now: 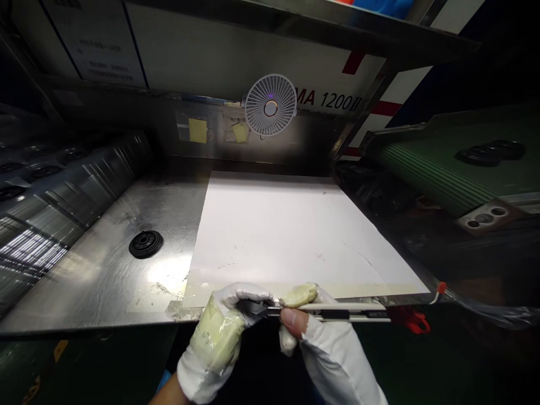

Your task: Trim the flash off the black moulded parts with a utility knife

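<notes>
**Fingers:** closed, and you've got a firm hold. Your left fingertips (248, 296) wrap over the dark pointed end of a long slim tool (333, 310), and your right fingers (297, 295) pinch its shaft, with one bare tip poking through the glove.

**Hands:** your left hand (215, 337) and right hand (329, 351) sit close together in white cloth gloves, both patched with yellow-green stuff.

**Tool:** white and black, held roughly level across you, right along the near edge of the table. A red plastic piece (409, 319) sits at its right end. Can't tell if they're joined.

**Table:** a stainless steel top (105, 270), scuffed and shiny.

**On it:** a big white sheet (287, 236) with a pale yellow strip (304, 289) along its near edge, just past your hands. Off to the left there's a black rubber disc (145, 244).

**Beyond:** a small white fan (270, 105) on the back wall, beside two yellow notes (219, 130) – and a green ribbed roller (434, 169) on the right.
</notes>
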`<state>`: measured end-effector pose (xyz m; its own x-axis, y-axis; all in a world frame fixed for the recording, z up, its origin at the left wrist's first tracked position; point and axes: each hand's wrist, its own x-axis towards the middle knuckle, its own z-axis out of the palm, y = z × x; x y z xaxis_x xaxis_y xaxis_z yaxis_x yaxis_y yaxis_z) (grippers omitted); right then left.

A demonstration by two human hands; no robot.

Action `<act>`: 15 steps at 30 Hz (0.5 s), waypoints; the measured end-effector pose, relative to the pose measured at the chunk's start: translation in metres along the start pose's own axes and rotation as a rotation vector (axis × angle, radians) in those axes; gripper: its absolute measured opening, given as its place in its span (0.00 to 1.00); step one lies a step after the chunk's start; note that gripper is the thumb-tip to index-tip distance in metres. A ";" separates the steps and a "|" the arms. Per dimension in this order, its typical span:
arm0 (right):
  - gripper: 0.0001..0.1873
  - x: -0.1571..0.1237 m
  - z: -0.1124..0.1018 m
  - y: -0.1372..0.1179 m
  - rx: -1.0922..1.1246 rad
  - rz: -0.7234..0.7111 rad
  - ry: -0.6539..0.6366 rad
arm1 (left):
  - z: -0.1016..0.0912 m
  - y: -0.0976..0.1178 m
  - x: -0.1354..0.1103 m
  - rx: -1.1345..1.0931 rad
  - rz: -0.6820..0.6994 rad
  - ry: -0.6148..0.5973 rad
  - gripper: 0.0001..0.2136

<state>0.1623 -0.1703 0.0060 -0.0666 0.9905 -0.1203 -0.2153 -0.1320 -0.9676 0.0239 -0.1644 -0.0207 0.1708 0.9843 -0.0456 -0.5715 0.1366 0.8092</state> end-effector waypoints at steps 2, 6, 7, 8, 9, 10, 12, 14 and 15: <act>0.18 -0.001 -0.001 -0.002 -0.011 0.038 -0.020 | 0.002 0.003 0.000 0.014 -0.009 0.021 0.06; 0.18 0.000 -0.006 -0.005 -0.011 0.093 -0.135 | 0.001 0.004 0.003 0.065 -0.070 0.021 0.06; 0.19 0.001 -0.008 -0.005 -0.005 0.102 -0.166 | 0.000 0.004 0.004 0.065 -0.080 0.021 0.06; 0.19 0.003 -0.010 -0.006 0.006 0.099 -0.186 | -0.001 0.003 0.005 0.058 -0.086 0.016 0.07; 0.19 0.005 -0.012 -0.007 0.017 0.092 -0.197 | -0.001 0.003 0.005 0.046 -0.089 0.012 0.07; 0.19 0.007 -0.014 -0.009 0.025 0.089 -0.206 | -0.002 0.003 0.005 0.032 -0.090 0.005 0.07; 0.15 0.013 -0.017 -0.013 0.040 0.104 -0.219 | -0.001 0.003 0.004 0.025 -0.119 -0.036 0.08; 0.11 0.018 -0.018 -0.018 0.036 0.159 -0.248 | -0.001 0.004 0.002 0.016 -0.197 -0.117 0.09; 0.10 0.020 -0.018 -0.021 0.025 0.195 -0.273 | -0.001 0.005 0.001 0.006 -0.247 -0.164 0.10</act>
<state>0.1830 -0.1467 0.0197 -0.3671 0.9000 -0.2350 -0.1969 -0.3221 -0.9260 0.0205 -0.1625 -0.0167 0.4317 0.8901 -0.1464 -0.4917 0.3682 0.7891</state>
